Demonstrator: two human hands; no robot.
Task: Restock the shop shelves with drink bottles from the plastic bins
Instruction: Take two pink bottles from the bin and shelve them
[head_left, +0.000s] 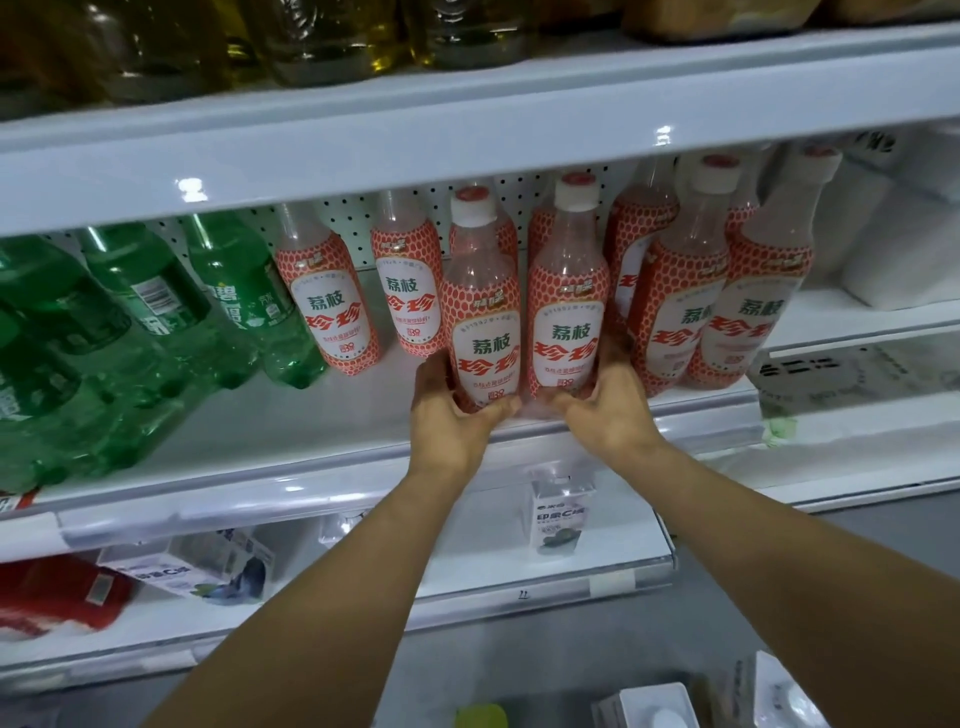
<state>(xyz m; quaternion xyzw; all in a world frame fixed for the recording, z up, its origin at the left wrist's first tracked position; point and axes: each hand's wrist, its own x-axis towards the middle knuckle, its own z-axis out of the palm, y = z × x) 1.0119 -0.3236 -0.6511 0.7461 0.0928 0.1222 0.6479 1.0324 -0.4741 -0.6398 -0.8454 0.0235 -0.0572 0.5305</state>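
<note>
While half-curled, hands (451, 418) (607, 410) round two bottles (480, 332) (569, 317)

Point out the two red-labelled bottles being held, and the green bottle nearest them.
Left held bottle (480, 338): head view, middle of its white label.
Right held bottle (569, 332): head view, middle of its white label.
Nearest green bottle (247, 299): head view, on its label.
</note>
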